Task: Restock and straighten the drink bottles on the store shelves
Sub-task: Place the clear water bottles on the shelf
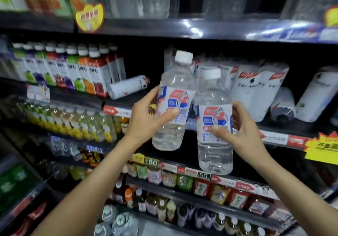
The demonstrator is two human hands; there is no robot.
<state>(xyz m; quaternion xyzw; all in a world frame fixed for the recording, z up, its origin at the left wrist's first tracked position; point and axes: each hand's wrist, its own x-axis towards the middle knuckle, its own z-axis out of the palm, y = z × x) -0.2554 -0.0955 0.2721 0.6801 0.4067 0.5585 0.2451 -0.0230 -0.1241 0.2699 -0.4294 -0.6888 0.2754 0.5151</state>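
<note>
Before the shelves, your left hand [146, 118] grips one clear water bottle [172, 104] and your right hand [243, 129] grips another [214, 124], both upright in the air. Behind them, the white packs [256, 87] on the middle shelf [274, 135] are blurred, their labels unreadable.

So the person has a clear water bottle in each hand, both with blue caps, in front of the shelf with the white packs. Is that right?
Not quite: the caps are white, not blue. The head view shows the left hand gripping one water bottle and the right hand gripping the other water bottle, both held up before the shelf with the white packs.
</note>
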